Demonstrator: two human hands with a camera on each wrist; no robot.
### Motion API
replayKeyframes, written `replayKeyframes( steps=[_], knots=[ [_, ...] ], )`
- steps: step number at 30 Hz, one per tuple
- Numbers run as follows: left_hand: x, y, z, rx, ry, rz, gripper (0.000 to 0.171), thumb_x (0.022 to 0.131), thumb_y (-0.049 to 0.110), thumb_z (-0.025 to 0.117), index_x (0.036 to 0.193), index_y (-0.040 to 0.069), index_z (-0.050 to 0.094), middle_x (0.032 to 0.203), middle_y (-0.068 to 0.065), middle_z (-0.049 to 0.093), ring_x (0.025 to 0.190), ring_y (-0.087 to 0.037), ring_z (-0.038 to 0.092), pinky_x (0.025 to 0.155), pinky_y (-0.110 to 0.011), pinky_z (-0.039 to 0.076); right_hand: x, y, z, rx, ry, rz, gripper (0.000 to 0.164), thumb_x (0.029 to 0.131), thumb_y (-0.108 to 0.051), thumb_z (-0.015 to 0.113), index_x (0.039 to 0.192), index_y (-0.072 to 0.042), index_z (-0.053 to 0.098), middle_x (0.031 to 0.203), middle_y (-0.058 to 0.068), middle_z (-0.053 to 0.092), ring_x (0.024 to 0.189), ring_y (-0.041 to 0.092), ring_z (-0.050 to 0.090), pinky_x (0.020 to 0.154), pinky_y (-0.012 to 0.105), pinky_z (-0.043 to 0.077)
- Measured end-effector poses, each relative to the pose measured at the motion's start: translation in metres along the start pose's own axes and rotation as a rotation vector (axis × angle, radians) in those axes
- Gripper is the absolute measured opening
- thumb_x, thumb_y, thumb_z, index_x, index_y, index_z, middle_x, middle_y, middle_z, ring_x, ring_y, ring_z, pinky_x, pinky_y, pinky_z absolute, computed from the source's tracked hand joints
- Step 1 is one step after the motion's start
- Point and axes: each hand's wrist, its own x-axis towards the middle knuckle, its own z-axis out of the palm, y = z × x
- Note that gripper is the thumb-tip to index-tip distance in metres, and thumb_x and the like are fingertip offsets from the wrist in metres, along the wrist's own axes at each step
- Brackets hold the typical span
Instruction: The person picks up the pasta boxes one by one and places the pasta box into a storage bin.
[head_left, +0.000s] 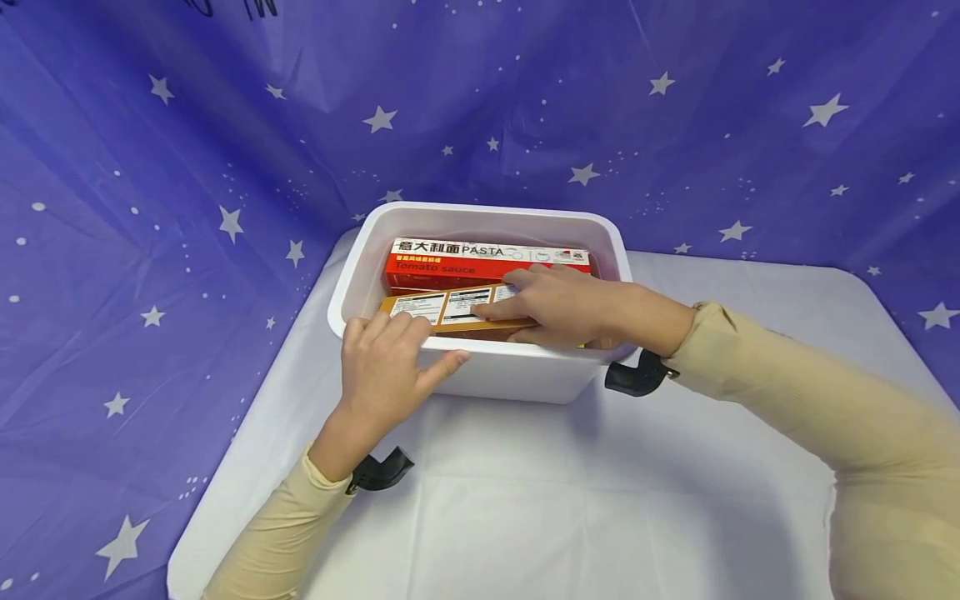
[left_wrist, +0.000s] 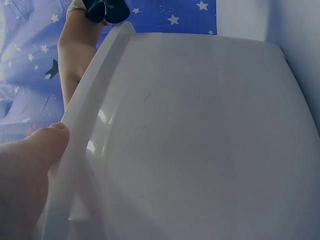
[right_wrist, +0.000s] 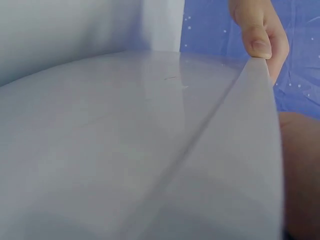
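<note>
A white plastic bin [head_left: 517,375] stands on the table. My left hand [head_left: 382,358] grips its near rim, fingers over the inside and thumb along the outside; the left wrist view shows that thumb [left_wrist: 52,142] against the rim. Inside the bin, a red-and-white pasta box [head_left: 450,271] lies along the far side. Nearer to me is an orange box with white label panels [head_left: 420,308], tilted a little. Reaching over the rim, my right hand [head_left: 558,304] holds the orange box, its index finger on the labelled face. The right thumb is partly hidden behind the rim.
A white cloth covers the table [head_left: 600,500] around the bin. Behind and to the left hangs a purple backdrop [head_left: 480,100] with silver stars. Black mounts sit at both wrists, the right one [head_left: 636,375] close to the bin's near right corner.
</note>
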Motion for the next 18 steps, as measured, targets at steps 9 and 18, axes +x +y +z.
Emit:
replayKeyframes(
  steps=[9,18],
  knots=[
    [-0.0004,0.0004,-0.0002,-0.011,0.005,-0.004,0.083,0.096,0.080,0.022,0.078,0.008,0.058,0.070,-0.008,0.062,0.068,-0.035,0.057,0.067,-0.047,0.035,-0.0001,0.0008,0.0007,0.021,-0.009,0.001,0.055,0.098,-0.030,0.069,0.149,-0.038,0.051,0.116,0.009,0.061,0.095,0.025,0.058,0.083,0.043,0.050],
    [-0.0004,0.0008,-0.0001,-0.014,0.004,-0.003,0.083,0.096,0.080,0.022,0.079,0.007,0.059,0.071,-0.009,0.063,0.068,-0.036,0.058,0.066,-0.048,0.035,0.0014,-0.0017,0.0004,0.019,-0.037,0.047,0.059,0.096,-0.030,0.071,0.150,-0.040,0.048,0.122,0.009,0.059,0.099,0.025,0.055,0.086,0.044,0.049]
  ],
)
